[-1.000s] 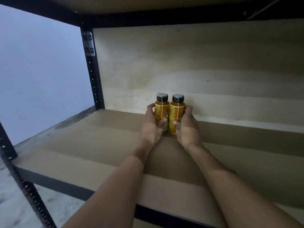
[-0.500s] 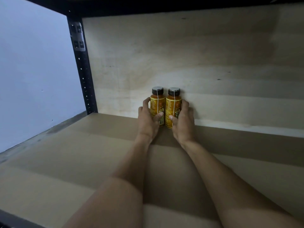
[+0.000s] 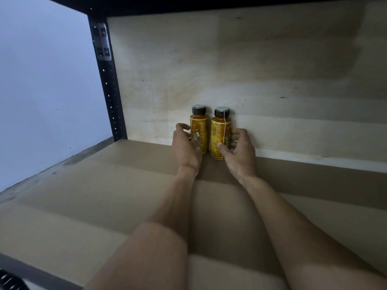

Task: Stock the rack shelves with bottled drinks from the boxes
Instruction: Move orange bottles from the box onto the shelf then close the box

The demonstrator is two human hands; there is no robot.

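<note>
We had our left hand (image 3: 186,146) curled at the left orange plastic bottle with a black cap (image 3: 199,126), blur hiding whether it gripped, and our right hand (image 3: 238,150) clasped round the matching right bottle (image 3: 219,130). Both stood upright, just beside each other, at the pale plywood back wall (image 3: 272,80) of the brown shelf (image 3: 104,195). We judged this left room in front.

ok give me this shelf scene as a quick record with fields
bottles: left bottle and right bottle, orange, black caps, upright, side by side
place: back of shelf, at the plywood back panel
left hand: curled beside left bottle, thumb blurred, grip unclear
right hand: thumb and fingers round right bottle
rack: black post at left
</note>
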